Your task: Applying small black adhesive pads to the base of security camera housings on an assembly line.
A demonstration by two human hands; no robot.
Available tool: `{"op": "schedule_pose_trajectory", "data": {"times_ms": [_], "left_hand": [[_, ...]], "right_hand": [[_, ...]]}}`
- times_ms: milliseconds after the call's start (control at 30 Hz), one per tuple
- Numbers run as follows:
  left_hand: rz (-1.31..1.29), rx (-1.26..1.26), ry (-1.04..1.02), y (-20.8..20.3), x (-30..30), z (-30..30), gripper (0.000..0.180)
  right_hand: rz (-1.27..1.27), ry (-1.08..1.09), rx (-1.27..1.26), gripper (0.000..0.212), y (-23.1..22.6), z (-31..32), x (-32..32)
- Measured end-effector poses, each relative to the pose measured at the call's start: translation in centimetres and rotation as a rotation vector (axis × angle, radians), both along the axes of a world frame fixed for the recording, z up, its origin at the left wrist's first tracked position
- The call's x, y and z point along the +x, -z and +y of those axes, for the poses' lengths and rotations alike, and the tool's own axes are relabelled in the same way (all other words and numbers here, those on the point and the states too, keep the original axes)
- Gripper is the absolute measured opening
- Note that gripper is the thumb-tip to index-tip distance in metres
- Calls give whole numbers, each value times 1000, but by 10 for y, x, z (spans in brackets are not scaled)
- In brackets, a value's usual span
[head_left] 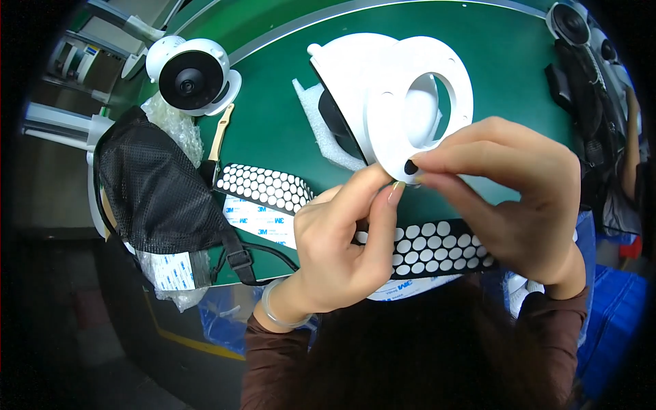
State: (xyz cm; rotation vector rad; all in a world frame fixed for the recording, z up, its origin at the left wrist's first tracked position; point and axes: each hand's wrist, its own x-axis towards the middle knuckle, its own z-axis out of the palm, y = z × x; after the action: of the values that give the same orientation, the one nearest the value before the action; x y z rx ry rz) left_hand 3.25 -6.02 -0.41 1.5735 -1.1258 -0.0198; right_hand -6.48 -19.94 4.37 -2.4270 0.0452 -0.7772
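A white rounded device (352, 72) with a black front lies tipped on its side, its flat white base (456, 72) with a large round opening turned up toward me. My left hand (345, 239) pinches the near edge of that base between thumb and forefinger. With thumb and forefinger, my right hand (523, 181) holds a small black round pad (411, 167) against the base beside my left fingertips. Under my hands lie black strips with rows of white dots, one strip (266, 186) on the left and another (441, 251) partly hidden between my wrists.
White foam (316, 126) sits beneath the device. A similar white camera (193, 78) stands at the upper left, near a wooden-handled brush (222, 130). A black mesh bag (160, 181) covers bubble wrap at the left edge. Black items (577, 89) lie along the right side.
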Motion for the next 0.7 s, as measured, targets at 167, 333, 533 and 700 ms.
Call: {"op": "schedule_pose_trajectory", "data": {"times_ms": [167,333,533,700], "left_hand": [[-92,6,-4,-2,-2,-2,16],[-73,1,7,2,-2,0,15],[-78,-19,-18,5,-2,-1,14],[-100,-40,-11,5,-3,-4,14]], "right_hand": [[-64,69,-36,20,7,7,-2],[-91,137,194,16,22,17,-2],[-222,215,136,17,36,29,-1],[-403,320,60,23,46,34,0]]}}
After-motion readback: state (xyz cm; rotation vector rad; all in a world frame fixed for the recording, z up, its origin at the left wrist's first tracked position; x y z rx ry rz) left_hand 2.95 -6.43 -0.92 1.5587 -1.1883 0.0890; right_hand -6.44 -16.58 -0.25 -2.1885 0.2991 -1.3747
